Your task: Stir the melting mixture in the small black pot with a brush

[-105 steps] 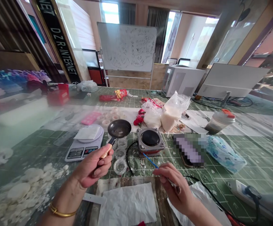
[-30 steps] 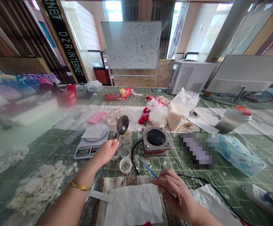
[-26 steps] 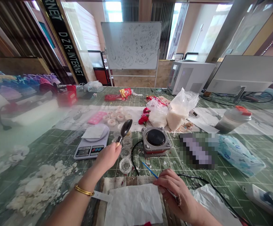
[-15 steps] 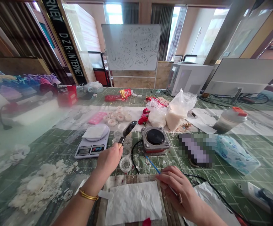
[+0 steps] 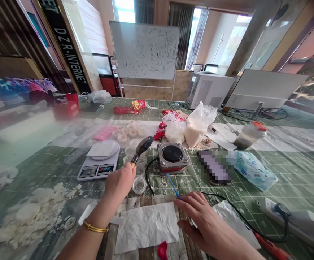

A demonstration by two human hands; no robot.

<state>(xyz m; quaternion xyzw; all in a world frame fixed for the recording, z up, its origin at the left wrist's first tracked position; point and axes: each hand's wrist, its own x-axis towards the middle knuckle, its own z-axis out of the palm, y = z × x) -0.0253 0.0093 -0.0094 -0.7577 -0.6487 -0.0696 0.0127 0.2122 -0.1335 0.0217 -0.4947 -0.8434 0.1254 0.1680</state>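
Observation:
My left hand (image 5: 121,180) is closed around the handle of a black-bowled spoon (image 5: 144,145), held raised and tilted left of a small electric hot plate (image 5: 172,154). My right hand (image 5: 200,213) rests low on the right, thumb apart from the fingers. A thin blue stick (image 5: 173,186) runs from its fingertips toward the hot plate; its near end is hidden beneath them. Between my forearms a crumpled white paper sheet (image 5: 147,225) lies on a brown board, with a red petal (image 5: 162,250) at its lower edge. Small clear cups (image 5: 139,185) stand below the spoon.
A kitchen scale (image 5: 99,160) stands left, white crumbled chunks (image 5: 32,213) nearer. Behind are filled cups (image 5: 132,133), a pink mold (image 5: 105,133), red roses (image 5: 160,130) and a bag of white granules (image 5: 196,130). A phone (image 5: 213,168), tissue pack (image 5: 254,171) and power strip (image 5: 289,216) lie right.
My right thumb has come away from the fingers, and the blue stick is no longer pinched. The spoon stays raised in my left hand. The whole view has shifted slightly.

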